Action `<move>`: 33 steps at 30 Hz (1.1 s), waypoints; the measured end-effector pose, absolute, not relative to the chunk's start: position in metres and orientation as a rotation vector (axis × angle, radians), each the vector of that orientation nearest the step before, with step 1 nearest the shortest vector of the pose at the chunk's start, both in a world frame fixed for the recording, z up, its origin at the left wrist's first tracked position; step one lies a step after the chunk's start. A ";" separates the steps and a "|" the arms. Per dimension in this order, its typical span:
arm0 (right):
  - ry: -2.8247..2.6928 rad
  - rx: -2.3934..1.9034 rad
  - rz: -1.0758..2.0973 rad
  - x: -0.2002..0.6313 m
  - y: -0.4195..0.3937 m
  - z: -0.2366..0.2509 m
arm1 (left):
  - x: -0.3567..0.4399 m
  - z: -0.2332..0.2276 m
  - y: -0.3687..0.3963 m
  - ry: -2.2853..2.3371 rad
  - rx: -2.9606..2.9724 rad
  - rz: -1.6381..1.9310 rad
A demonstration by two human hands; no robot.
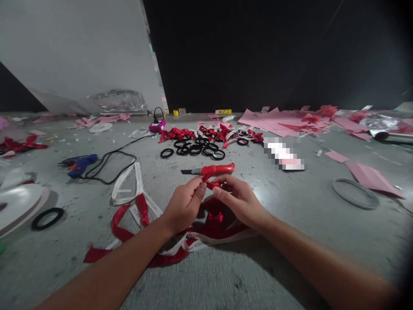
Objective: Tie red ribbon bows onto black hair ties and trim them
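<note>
from the head view, we are looking down at a grey concrete floor (290, 241) where we are working with both bare hands. our left hand (183, 206) is pinching a short folded piece of glossy red satin ribbon (213, 185) between thumb and forefinger, fingers pressed together on it. our right hand (240, 200) is meeting it from the other side, its fingertips (217, 192) closing on the same piece, so both hands are gripping the ribbon between them. the piece is lying crosswise, its long axis running left to right from one pinch to the other, with neither hand clearly nearer. just beyond the hands, a red-handled utility knife (214, 169) is lying on the floor, apart from them, blade end pointing left. under our wrists a loose tangle of red and white printed ribbon strips (180, 247) is spreading out. further off we are seeing a cluster of black elastic hair rings (193, 148), a row of finished red ribbon bows (209, 132), a blue hot glue gun (79, 164) to the left, and pink paper sheets (277, 118) to the right
</note>
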State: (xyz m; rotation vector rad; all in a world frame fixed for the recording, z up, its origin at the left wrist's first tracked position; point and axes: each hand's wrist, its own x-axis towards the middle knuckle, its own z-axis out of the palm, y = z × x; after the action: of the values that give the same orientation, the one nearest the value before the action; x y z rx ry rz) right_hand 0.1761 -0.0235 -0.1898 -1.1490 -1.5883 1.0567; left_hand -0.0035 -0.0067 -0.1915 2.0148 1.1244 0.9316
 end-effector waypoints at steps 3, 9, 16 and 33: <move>-1.471 -1.153 1.136 0.175 -0.023 -0.189 | -0.004 -0.192 -0.006 1.096 2.035 0.963; -1.358 -1.021 1.317 0.177 -0.023 -0.187 | -0.005 -0.193 -0.005 1.112 2.048 0.973; -1.464 -1.055 1.341 0.178 -0.025 -0.189 | -0.004 -0.192 -0.005 1.147 2.076 0.926; -1.366 -0.957 1.358 0.177 -0.024 -0.194 | -0.002 -0.193 -0.005 1.089 2.104 0.880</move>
State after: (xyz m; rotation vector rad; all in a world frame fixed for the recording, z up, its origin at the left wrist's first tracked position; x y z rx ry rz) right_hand 0.1772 -0.0241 -0.1938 -0.9572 -1.3664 1.3584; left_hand -0.0023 -0.0054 -0.1926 2.1039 1.0887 0.8797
